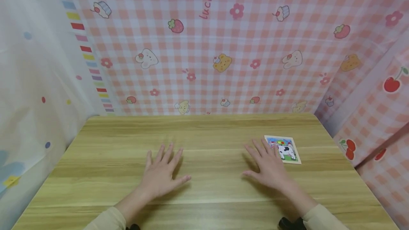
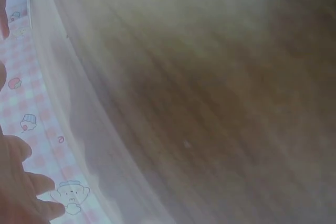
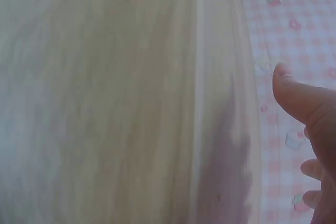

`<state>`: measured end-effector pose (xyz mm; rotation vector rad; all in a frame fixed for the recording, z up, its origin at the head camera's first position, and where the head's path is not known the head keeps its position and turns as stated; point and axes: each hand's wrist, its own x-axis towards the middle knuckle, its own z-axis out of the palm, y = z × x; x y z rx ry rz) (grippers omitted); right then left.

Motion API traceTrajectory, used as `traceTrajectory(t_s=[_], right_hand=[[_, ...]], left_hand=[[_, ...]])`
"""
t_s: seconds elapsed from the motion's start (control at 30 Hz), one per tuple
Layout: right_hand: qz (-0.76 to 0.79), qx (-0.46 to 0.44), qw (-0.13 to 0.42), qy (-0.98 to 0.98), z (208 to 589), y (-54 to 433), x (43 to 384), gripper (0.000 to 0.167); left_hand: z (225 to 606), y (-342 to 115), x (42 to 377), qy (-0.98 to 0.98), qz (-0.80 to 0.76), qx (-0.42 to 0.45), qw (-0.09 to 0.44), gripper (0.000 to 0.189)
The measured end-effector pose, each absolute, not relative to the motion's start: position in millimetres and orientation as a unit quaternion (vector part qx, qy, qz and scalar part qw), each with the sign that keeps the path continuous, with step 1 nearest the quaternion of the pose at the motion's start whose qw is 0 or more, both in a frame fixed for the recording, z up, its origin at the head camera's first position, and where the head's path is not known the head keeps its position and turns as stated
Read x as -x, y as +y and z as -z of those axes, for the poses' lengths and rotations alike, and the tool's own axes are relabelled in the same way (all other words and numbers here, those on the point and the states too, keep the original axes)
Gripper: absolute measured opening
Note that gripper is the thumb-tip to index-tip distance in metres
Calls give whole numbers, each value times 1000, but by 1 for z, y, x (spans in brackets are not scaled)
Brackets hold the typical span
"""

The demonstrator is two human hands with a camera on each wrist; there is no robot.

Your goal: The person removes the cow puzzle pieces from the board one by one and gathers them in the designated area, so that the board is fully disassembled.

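Note:
My left hand [image 1: 161, 175] hovers palm down over the left half of the wooden table, fingers spread and nothing held. Opposite it, my right hand [image 1: 268, 166] is also spread, with its fingers overlapping the left side of a cow picture puzzle [image 1: 288, 151] in the head view. This puzzle is a small square board with a pale frame, showing a black-and-white cow on green grass; its left part is hidden behind the fingers. In the left wrist view, fingers [image 2: 39, 183] show at the left edge. The thumb of my right hand [image 3: 299, 95] sticks out in the right wrist view.
The wood-grain table [image 1: 204, 134] ends against a pink checked curtain [image 1: 204, 45] at the back. A white dotted curtain [image 1: 38, 74] hangs at the left, and a cherry-patterned cloth [image 1: 380, 116] at the right. Dark wrist straps [image 1: 291, 223] show at the sleeves.

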<state>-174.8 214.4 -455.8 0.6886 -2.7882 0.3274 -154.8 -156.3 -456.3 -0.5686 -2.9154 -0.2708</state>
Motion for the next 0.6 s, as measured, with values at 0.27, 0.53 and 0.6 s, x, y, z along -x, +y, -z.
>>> traceTrajectory(t_s=[0.27, 0.53, 0.6], right_hand=[[-149, -215, 151, -953, 454, 242, 177, 86], [-173, -202, 175, -948, 456, 271, 181, 80], [-177, -195, 171, -949, 457, 278, 183, 79]], left_hand=[[455, -157, 160, -973, 91, 193, 86, 85], [449, -161, 167, -972, 106, 194, 77, 81], [446, -162, 169, -972, 111, 197, 71, 80]])
